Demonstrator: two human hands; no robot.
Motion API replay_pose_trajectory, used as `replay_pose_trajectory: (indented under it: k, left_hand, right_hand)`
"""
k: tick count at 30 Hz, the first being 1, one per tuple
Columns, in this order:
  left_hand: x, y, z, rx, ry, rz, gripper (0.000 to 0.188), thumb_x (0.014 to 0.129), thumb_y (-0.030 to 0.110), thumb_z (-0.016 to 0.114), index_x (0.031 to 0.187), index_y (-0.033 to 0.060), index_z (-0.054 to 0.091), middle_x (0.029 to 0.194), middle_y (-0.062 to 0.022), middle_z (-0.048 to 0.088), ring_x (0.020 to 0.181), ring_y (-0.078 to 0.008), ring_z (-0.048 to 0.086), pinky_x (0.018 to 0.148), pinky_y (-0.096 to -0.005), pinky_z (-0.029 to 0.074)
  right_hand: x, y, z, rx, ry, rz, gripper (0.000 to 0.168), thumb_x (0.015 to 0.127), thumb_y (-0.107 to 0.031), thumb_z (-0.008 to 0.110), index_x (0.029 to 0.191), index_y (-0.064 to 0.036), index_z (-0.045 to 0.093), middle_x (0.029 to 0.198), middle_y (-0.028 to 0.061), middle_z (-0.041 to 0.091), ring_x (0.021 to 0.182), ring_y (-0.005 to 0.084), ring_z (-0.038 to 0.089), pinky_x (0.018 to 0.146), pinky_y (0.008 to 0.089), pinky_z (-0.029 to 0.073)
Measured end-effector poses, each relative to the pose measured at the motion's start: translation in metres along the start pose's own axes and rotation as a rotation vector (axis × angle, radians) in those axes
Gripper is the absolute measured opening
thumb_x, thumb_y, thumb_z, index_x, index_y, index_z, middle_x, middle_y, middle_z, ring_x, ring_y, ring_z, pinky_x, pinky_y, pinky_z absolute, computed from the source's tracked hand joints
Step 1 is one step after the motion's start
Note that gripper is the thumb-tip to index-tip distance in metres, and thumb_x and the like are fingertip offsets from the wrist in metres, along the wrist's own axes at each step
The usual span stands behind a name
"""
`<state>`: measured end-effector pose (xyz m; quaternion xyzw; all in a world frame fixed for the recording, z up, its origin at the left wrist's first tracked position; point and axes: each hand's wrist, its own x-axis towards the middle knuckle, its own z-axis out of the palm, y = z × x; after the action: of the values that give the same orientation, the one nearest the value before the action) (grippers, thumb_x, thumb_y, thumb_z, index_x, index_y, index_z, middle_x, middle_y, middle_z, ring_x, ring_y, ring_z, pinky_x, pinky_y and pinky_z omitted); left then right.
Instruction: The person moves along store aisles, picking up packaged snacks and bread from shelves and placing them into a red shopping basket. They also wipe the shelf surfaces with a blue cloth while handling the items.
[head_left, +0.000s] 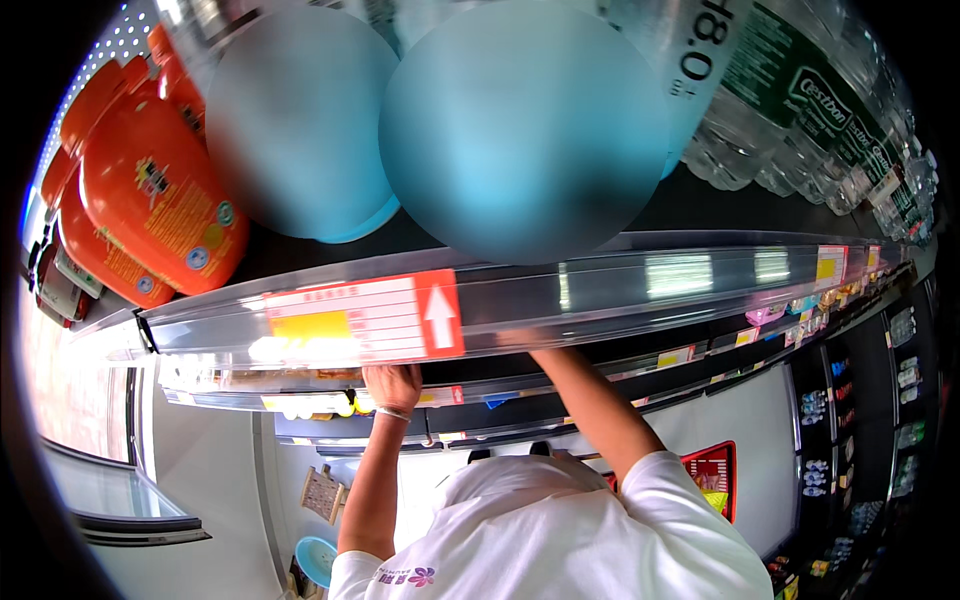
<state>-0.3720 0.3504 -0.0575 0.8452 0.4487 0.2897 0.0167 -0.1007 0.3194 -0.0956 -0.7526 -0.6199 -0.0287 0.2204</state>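
Observation:
Both my arms reach forward below the top shelf's clear price rail. My left hand is at the lower shelf, under a red and white price tag; its fingers are hidden behind the rail. My right hand shows blurrily through the rail, its fingers hidden too. I cannot tell whether either holds anything. On the top shelf stand orange plastic bottles at the left, blue round-ended containers in the middle, partly blurred, and clear water bottles with green labels at the right.
Lower shelves hold packaged goods. A red shopping basket with items stands on the floor at the right. At the lower left are a small woven-seat stool and a blue basin. More stocked shelves line the far right.

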Motion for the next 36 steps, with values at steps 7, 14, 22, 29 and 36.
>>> replay_pose_trajectory:
  k: [7, 14, 22, 29, 36]
  left_hand:
    - [0.0, -0.006, -0.007, 0.002, 0.025, -0.034, 0.052, 0.093, 0.032, 0.052, 0.128, -0.0059, 0.047, 0.125, -0.0299, 0.053, 0.117, -0.0479, 0.048, 0.104, -0.0517, 0.035]
    - [0.009, 0.01, -0.012, 0.005, -0.024, -0.04, 0.052, 0.093, 0.032, 0.052, 0.131, -0.0034, 0.047, 0.131, -0.0226, 0.053, 0.124, -0.0403, 0.046, 0.108, -0.047, 0.033]
    - [0.007, 0.003, -0.021, -0.08, 0.066, 0.081, 0.053, 0.093, 0.031, 0.051, 0.133, -0.0025, 0.046, 0.134, -0.0212, 0.051, 0.128, -0.0382, 0.044, 0.111, -0.047, 0.028]
    - [0.004, 0.002, -0.023, -0.151, 0.03, 0.104, 0.064, 0.087, 0.031, 0.057, 0.138, -0.0046, 0.039, 0.144, -0.0234, 0.04, 0.139, -0.0398, 0.031, 0.116, -0.052, 0.016]
    - [-0.002, -0.015, -0.023, -0.319, 0.275, 0.186, 0.066, 0.097, 0.047, 0.033, 0.138, -0.0037, 0.038, 0.144, -0.0239, 0.041, 0.136, -0.0418, 0.035, 0.113, -0.052, 0.02]
  right_hand:
    - [0.03, -0.114, 0.041, 0.308, 0.089, -0.182, 0.054, 0.092, -0.034, 0.054, 0.139, -0.01, 0.047, 0.141, 0.0192, 0.046, 0.133, 0.0374, 0.039, 0.107, 0.0563, 0.03]
    - [0.031, -0.08, 0.064, 0.579, 0.093, -0.094, 0.06, 0.092, -0.033, 0.055, 0.145, -0.01, 0.04, 0.148, 0.0168, 0.04, 0.138, 0.0366, 0.033, 0.11, 0.0551, 0.026]
    - [-0.023, 0.004, -0.049, -0.177, 0.18, 0.296, 0.041, 0.087, -0.022, 0.061, 0.125, -0.008, 0.057, 0.137, 0.0128, 0.051, 0.126, 0.0329, 0.047, 0.103, 0.0508, 0.039]
    - [-0.057, -0.01, -0.059, -0.086, 0.342, 0.366, 0.024, 0.081, -0.004, 0.064, 0.105, -0.006, 0.064, 0.11, 0.0121, 0.065, 0.103, 0.0335, 0.058, 0.09, 0.0408, 0.049]
    - [-0.019, -0.148, -0.041, 0.577, 0.247, 0.004, 0.021, 0.086, -0.006, 0.061, 0.106, -0.003, 0.065, 0.102, 0.0153, 0.068, 0.092, 0.0354, 0.064, 0.082, 0.0392, 0.053]
